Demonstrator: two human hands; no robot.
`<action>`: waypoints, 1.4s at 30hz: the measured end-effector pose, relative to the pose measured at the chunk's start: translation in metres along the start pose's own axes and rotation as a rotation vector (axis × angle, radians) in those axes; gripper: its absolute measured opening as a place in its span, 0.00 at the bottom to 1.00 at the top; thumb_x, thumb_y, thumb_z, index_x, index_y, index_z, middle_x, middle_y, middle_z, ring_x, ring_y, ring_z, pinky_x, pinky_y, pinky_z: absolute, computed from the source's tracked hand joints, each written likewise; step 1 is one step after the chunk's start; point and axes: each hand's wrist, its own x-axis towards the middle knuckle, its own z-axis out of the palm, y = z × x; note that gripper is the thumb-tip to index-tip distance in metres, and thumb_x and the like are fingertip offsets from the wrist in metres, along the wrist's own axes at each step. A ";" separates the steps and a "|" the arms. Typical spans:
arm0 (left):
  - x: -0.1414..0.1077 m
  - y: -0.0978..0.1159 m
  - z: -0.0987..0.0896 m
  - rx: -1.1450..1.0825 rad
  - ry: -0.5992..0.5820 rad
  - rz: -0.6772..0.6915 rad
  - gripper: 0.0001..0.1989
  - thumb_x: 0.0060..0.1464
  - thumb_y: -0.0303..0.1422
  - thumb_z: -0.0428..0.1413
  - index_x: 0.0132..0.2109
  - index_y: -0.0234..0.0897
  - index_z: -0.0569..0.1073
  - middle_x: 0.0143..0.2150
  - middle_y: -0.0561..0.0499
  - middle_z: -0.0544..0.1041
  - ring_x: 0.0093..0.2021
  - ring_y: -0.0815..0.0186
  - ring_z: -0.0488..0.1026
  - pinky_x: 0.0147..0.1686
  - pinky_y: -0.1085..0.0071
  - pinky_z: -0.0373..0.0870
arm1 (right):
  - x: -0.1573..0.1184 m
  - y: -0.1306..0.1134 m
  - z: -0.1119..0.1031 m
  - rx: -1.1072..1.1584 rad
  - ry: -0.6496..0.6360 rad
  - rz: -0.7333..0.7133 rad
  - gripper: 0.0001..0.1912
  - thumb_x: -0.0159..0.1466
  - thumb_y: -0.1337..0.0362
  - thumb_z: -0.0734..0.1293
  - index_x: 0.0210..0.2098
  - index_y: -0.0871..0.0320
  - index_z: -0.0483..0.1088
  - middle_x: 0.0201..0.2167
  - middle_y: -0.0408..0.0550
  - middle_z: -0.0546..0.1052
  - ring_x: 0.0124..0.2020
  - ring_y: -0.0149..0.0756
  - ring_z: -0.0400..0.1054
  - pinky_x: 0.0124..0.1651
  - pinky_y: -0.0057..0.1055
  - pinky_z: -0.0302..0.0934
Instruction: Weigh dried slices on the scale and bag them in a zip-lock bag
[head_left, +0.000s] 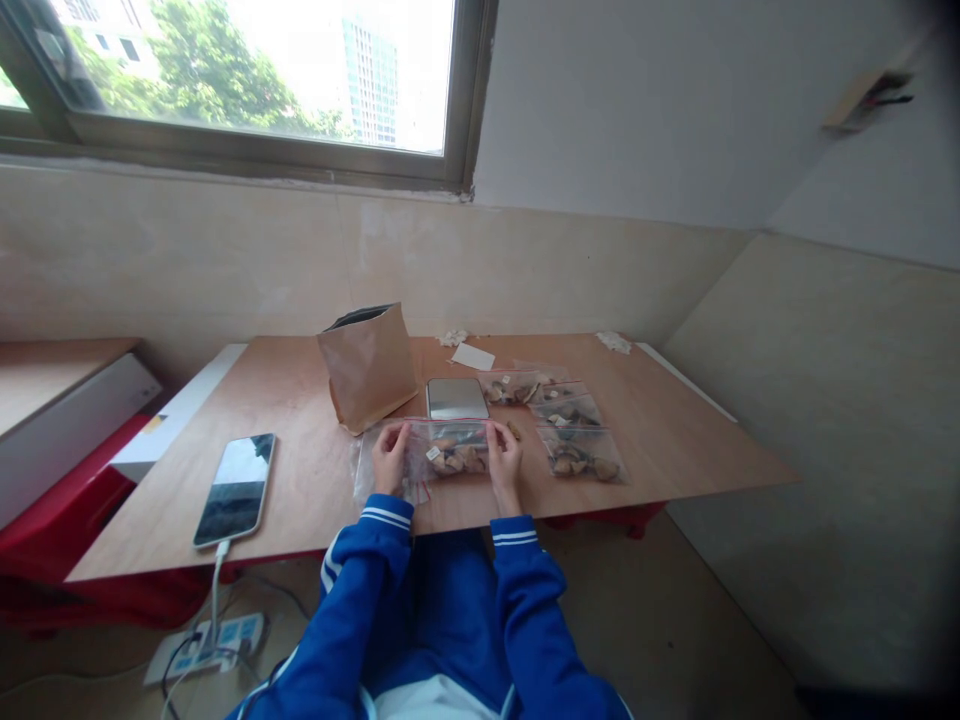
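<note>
A clear zip bag point(459, 458) with brown dried pieces and a small white label lies near the table's front edge. My left hand point(391, 455) pinches the left end of its red-lined top edge, and my right hand point(504, 460) pinches the right end. Under and beside my left hand are more clear plastic bags point(366, 470). Just behind the held bag sits a flat silver scale point(457, 399). Filled zip bags point(581, 455) lie overlapping to the right, with another filled bag point(517, 388) farther back.
An open brown paper bag point(367, 368) stands at the back left of the wooden table point(690, 450). A phone point(236, 490) with a white cable lies at the left. Behind the scale is a white card point(473, 357). A power strip point(206, 648) rests on the floor.
</note>
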 end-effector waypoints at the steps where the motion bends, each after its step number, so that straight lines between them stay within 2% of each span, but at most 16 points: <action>1: 0.000 0.001 0.000 0.013 0.000 0.001 0.15 0.51 0.48 0.57 0.37 0.42 0.75 0.36 0.52 0.79 0.39 0.62 0.75 0.39 0.68 0.72 | 0.000 -0.001 0.000 0.002 0.010 -0.001 0.21 0.62 0.48 0.64 0.38 0.61 0.75 0.36 0.54 0.80 0.37 0.42 0.73 0.42 0.36 0.66; 12: -0.007 0.012 -0.002 -0.031 0.011 0.023 0.12 0.50 0.45 0.59 0.35 0.42 0.76 0.33 0.53 0.78 0.37 0.64 0.75 0.39 0.69 0.71 | -0.001 0.000 0.000 0.012 0.024 0.034 0.21 0.60 0.47 0.66 0.36 0.60 0.74 0.34 0.52 0.79 0.35 0.40 0.72 0.41 0.36 0.66; 16: -0.009 0.018 0.002 -0.021 -0.027 0.041 0.12 0.51 0.46 0.58 0.36 0.43 0.75 0.35 0.52 0.79 0.37 0.63 0.75 0.40 0.67 0.71 | 0.004 0.004 0.004 0.105 0.016 0.119 0.21 0.59 0.46 0.66 0.36 0.60 0.73 0.31 0.50 0.79 0.34 0.39 0.72 0.40 0.34 0.66; 19: -0.009 0.021 0.005 -0.019 -0.045 0.062 0.12 0.50 0.46 0.59 0.36 0.43 0.75 0.35 0.52 0.78 0.37 0.63 0.75 0.39 0.67 0.71 | 0.009 0.004 0.008 0.146 -0.009 0.162 0.21 0.57 0.48 0.68 0.38 0.60 0.73 0.33 0.51 0.79 0.35 0.39 0.73 0.40 0.34 0.66; 26: -0.015 0.023 0.004 -0.074 0.011 0.046 0.13 0.49 0.46 0.59 0.35 0.42 0.74 0.33 0.52 0.77 0.35 0.64 0.74 0.38 0.67 0.71 | -0.002 -0.013 0.007 0.107 -0.075 0.113 0.21 0.56 0.49 0.70 0.36 0.61 0.76 0.35 0.53 0.80 0.37 0.41 0.73 0.42 0.36 0.67; 31: -0.024 0.021 0.003 -0.023 0.017 0.044 0.14 0.49 0.47 0.59 0.34 0.41 0.74 0.33 0.51 0.78 0.35 0.64 0.74 0.38 0.67 0.71 | -0.011 -0.017 -0.006 0.054 -0.034 0.088 0.20 0.58 0.49 0.70 0.37 0.62 0.76 0.37 0.54 0.80 0.38 0.42 0.73 0.43 0.37 0.67; 35: -0.027 0.023 0.003 -0.016 0.034 0.055 0.14 0.50 0.46 0.59 0.35 0.40 0.75 0.34 0.51 0.77 0.35 0.64 0.74 0.38 0.69 0.70 | -0.012 -0.016 -0.007 0.052 -0.024 0.086 0.20 0.58 0.49 0.69 0.37 0.62 0.76 0.37 0.54 0.80 0.37 0.41 0.73 0.42 0.37 0.67; 39: -0.028 0.028 0.001 -0.046 -0.013 0.041 0.16 0.49 0.47 0.59 0.35 0.38 0.75 0.33 0.50 0.77 0.35 0.65 0.74 0.37 0.70 0.70 | -0.013 -0.016 -0.002 0.106 -0.029 0.102 0.21 0.57 0.48 0.70 0.37 0.61 0.75 0.36 0.52 0.80 0.37 0.40 0.73 0.42 0.36 0.68; 42: -0.029 0.030 -0.002 -0.071 -0.077 0.038 0.17 0.49 0.46 0.60 0.36 0.36 0.75 0.32 0.50 0.77 0.34 0.65 0.74 0.36 0.71 0.70 | -0.016 -0.014 0.001 0.161 -0.120 0.141 0.19 0.57 0.48 0.70 0.36 0.59 0.74 0.34 0.50 0.79 0.37 0.40 0.73 0.41 0.35 0.68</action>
